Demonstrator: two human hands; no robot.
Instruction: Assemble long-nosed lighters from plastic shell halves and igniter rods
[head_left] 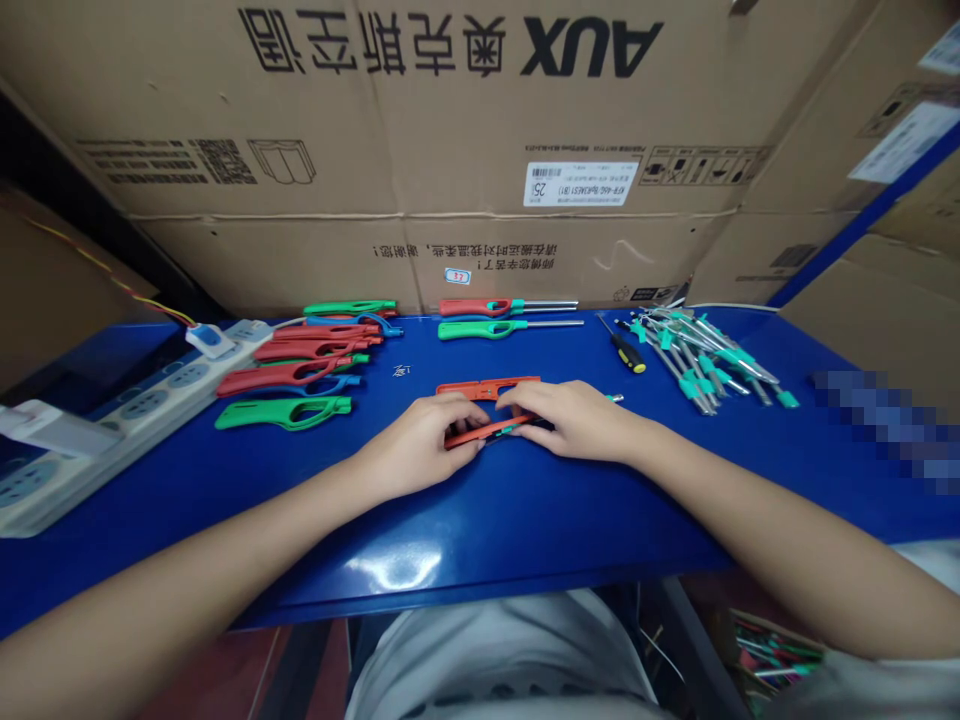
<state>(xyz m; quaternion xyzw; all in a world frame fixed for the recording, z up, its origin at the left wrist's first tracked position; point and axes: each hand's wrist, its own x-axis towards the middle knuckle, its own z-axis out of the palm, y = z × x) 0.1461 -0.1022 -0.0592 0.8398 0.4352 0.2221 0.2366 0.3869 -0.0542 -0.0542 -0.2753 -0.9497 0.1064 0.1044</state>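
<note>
An orange-red half shell of a long-reach lighter handle (474, 435) is held low over the table between my two hands. My left hand (418, 446) pinches its left end, fingers closed. My right hand (579, 420) is closed on the other end, beside a small teal part on the shell; a metal tip (616, 398) shows beyond this hand. Just behind my fingers lies a matching orange half shell (466, 391), its inner side up. Fingers partly hide both shells.
Red, green and blue lighter handles (289, 375) lie at left near a power strip (142, 405). Behind are a red lighter (480, 307) and a green one (480, 329). At right are a screwdriver (628, 352) and metal tubes with teal parts (701, 360). Cardboard (420, 180) walls the back.
</note>
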